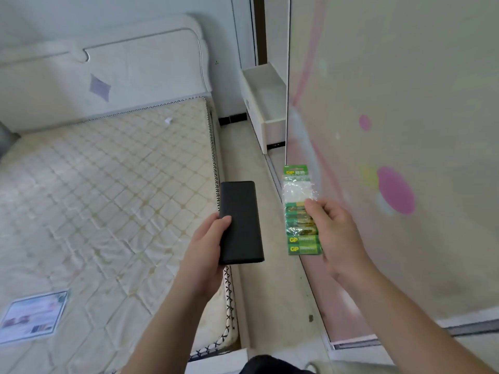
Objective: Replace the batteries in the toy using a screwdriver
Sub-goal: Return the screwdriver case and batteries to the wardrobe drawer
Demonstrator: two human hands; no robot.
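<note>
Green battery pack (301,211) pinched in right hand (334,233); left hand (205,255) grips black case (240,222).
Light, crinkly, likely slippery: best pinched at its card edge.

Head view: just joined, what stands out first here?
The right hand pinches a green battery pack, held up before the wardrobe door with pink dots. The left hand grips a black rectangular case over the edge of the bare quilted mattress on the left.
</note>
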